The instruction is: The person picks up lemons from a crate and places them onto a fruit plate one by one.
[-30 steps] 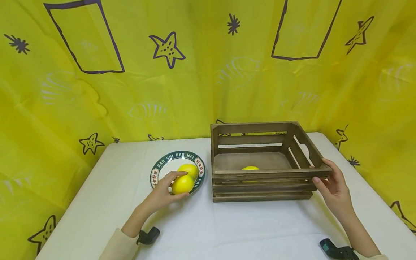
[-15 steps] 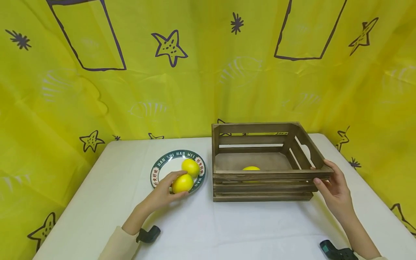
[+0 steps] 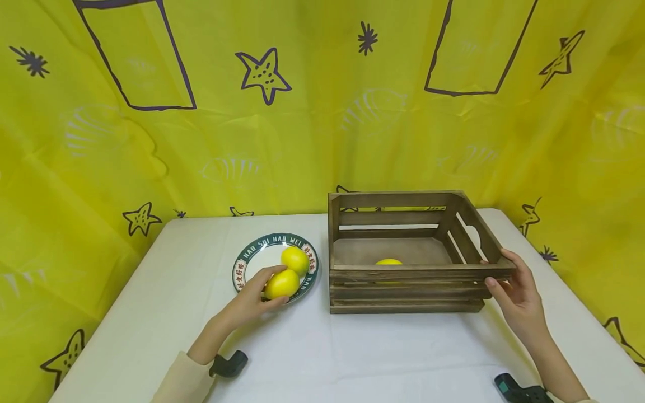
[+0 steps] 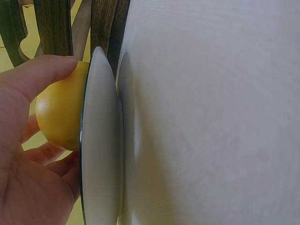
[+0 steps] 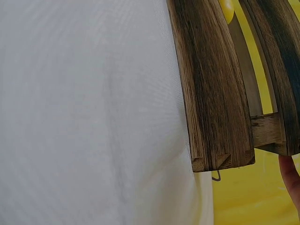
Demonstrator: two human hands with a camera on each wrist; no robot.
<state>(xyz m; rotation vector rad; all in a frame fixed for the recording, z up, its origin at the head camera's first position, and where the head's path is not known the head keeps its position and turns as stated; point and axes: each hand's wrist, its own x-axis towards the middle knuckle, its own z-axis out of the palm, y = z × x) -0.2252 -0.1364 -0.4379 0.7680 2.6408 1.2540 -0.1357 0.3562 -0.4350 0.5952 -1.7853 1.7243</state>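
In the head view, my left hand has its thumb and fingers round a yellow lemon at the near side of a plate with a green patterned rim. A second lemon lies on the plate just behind it. The left wrist view has my thumb and fingers on either side of the lemon, beside the plate's edge. My right hand grips the near right corner of a brown wooden crate. Another lemon shows inside the crate, partly hidden by its front slats.
The crate stands right of the plate, with a narrow gap between them. Both rest on a white-covered table. A yellow curtain with drawn stars hangs behind and at both sides.
The lemon at the back of the plate has shifted slightly right and up, away from the one in my left hand. Both hands have kept nearly the same places.
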